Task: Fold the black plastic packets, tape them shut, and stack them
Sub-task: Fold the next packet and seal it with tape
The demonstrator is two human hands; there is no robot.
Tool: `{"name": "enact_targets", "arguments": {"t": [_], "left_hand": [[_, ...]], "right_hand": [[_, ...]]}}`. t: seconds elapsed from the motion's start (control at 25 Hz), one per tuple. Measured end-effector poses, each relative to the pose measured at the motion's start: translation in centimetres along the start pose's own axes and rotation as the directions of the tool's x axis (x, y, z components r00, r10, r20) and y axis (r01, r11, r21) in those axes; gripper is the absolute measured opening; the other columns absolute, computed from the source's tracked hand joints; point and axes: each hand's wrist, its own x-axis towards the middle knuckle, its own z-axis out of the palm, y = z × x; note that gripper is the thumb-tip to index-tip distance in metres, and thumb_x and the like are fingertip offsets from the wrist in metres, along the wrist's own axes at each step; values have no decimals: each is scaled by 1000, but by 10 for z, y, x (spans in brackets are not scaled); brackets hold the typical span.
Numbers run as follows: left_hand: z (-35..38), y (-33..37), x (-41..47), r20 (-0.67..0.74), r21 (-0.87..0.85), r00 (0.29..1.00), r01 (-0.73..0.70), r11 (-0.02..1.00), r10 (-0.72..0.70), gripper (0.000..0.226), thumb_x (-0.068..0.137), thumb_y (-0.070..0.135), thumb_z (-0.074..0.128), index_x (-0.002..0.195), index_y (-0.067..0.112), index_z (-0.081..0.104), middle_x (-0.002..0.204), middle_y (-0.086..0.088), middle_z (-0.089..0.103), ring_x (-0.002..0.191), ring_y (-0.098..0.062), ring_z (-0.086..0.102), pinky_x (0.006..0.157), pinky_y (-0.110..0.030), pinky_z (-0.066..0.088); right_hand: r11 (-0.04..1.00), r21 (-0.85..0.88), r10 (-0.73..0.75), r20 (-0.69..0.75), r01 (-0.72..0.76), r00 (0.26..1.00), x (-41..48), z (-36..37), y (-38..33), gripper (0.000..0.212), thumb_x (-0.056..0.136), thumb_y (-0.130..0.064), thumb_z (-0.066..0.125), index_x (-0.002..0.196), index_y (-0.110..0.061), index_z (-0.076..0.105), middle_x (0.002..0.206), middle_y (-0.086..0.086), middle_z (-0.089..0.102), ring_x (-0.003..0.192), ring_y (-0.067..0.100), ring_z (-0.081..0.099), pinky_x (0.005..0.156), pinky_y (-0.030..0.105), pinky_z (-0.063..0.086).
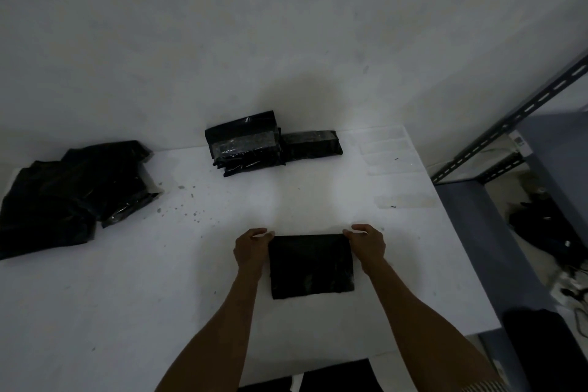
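Black plastic packet point(311, 266) is lying flat near the front of the white table point(127, 296), the one packet between the two hands. The left hand point(252, 248) is pinching its far left corner and the right hand point(367, 245) is pinching its far right corner, fingers curled. Dim light is hiding how the fingertips are meeting the plastic. At the far edge a stack of taped packets point(245, 143) is sitting with a single packet point(310, 143) touching its right side, and the stack's layers are blurring together, uncountable. A loose pile of packets point(73, 191) is running off the left edge. Faint clear tape strips point(386, 149), about five, are lying far right.
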Motion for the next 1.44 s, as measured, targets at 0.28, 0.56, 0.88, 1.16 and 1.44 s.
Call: {"name": "enact_targets", "arguments": {"t": [0.28, 0.56, 0.88, 1.16, 1.44], "left_hand": [[5, 2, 8, 22, 38, 1000, 15, 999, -16, 29, 72, 32, 86, 95, 17, 76, 95, 0, 72, 88, -20, 66, 89, -36, 55], [5, -3, 12, -3, -195, 987, 157, 968, -161, 26, 67, 24, 91, 83, 11, 75, 86, -10, 74, 82, -30, 69, 79, -42, 60], [-2, -1, -1, 40, 188, 999, -30, 982, 23, 56, 66, 65, 78, 98, 19, 73, 94, 1, 71, 89, -19, 66, 86, -36, 56], [-10, -24, -7, 117, 154, 993, -27, 988, 9, 40, 64, 46, 86, 94, 23, 75, 89, 4, 74, 85, -17, 70, 84, -42, 59], [-14, -31, -14, 215, -18, 973, -80, 997, 82, 43, 70, 23, 89, 108, 15, 71, 98, -1, 73, 91, -16, 70, 84, -38, 59]], "right_hand": [[999, 30, 10, 22, -11, 1000, 1, 1, 5, 29, 75, -35, 82, 100, -26, 69, 89, 4, 69, 88, 22, 66, 88, 40, 56], [996, 93, 8, -7, -7, 1000, -1, 0, 8, 30, 77, -28, 82, 103, -21, 70, 97, 6, 68, 84, 19, 60, 91, 39, 54], [999, 20, -33, -38, 34, 999, -23, -3, 9, 62, 81, -49, 75, 130, -16, 56, 103, 6, 66, 103, 26, 63, 91, 36, 52], [995, 6, -102, 25, 102, 994, -49, 10, 37, 68, 77, -42, 81, 134, -18, 52, 105, 12, 70, 92, 21, 65, 87, 40, 56], [984, 107, -151, 111, 139, 982, -54, 10, 45, 78, 71, -19, 88, 138, -21, 48, 110, 9, 68, 97, 20, 64, 88, 43, 56]]}}
